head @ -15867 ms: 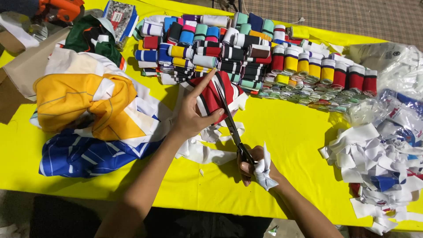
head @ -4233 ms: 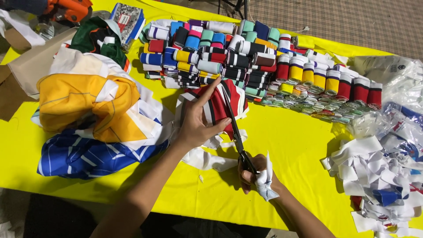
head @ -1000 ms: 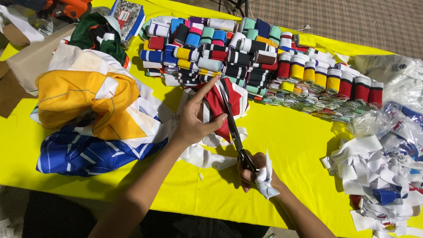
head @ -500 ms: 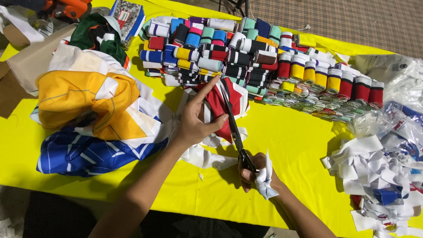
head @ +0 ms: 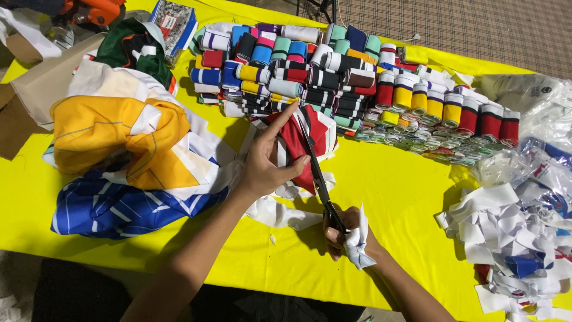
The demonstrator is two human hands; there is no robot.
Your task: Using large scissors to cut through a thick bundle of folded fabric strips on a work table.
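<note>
- Scissors (head: 319,173) lie in your right hand (head: 348,235), fingers clenched through the handles, the long blades running up and away across the red fabric piece (head: 298,143).
- Your right hand also has a scrap of white cloth (head: 359,244) bunched against its outer side.
- That red fabric piece, edged with white and dark stripes, sits near the middle of the yellow counter (head: 393,197), just in front of the stacked rolls.
- Your left hand (head: 265,164) presses flat on the red piece, forefinger stretched toward the blade tips, thumb touching the fabric just beside the blades.
- White offcuts (head: 280,211) lie under and between your two wrists.
- Behind, rolled striped bands (head: 310,65) in many colours stand packed in rows.
- To your left, a heap of orange, white and blue garments (head: 125,161) spreads over the counter.
- To your right, a pile of white strips (head: 506,232) rests beside clear plastic bags (head: 536,119).
</note>
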